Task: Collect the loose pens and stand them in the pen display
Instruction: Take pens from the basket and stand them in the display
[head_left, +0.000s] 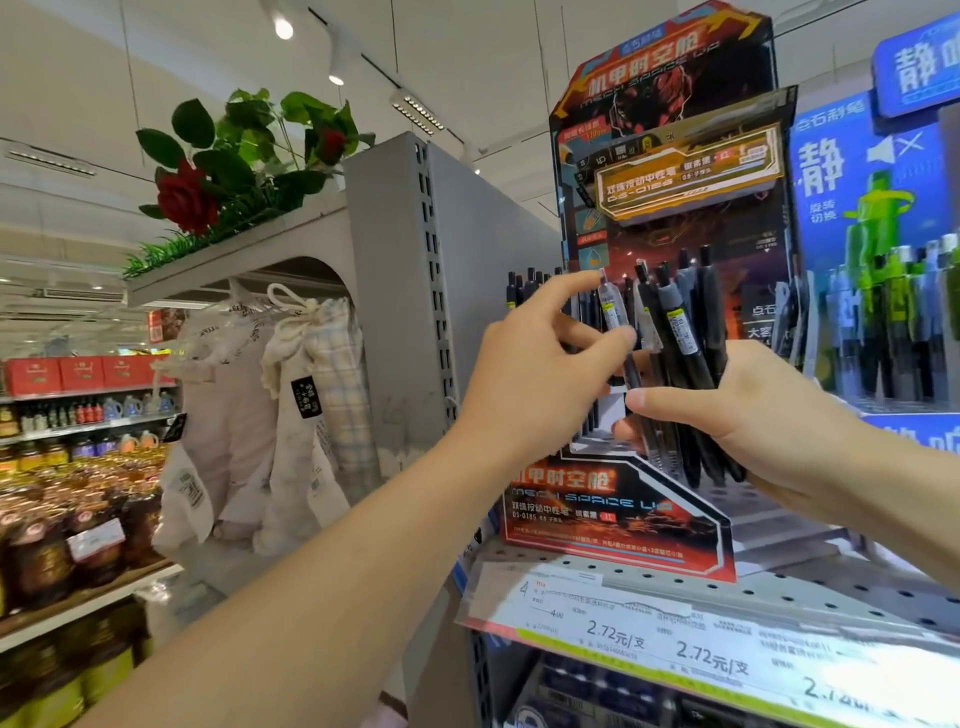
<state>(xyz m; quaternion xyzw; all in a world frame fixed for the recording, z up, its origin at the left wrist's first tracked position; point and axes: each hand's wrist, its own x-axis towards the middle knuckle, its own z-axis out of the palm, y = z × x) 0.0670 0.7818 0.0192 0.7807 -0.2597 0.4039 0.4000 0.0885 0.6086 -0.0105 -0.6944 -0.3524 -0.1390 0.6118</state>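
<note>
Shop aisle w/ metal shelf (675, 584). One pen (613, 312) is pinched by left hand (540, 374), just in front of the pen display (618, 514). Approx. five or six more pens, the bundle (685, 374), are gripped by right hand (769, 415), right of the display front. Risk: bundle could be fanned & dropped if grip is loosened during the pull. Price strip (701, 649) sits below the display.
</note>
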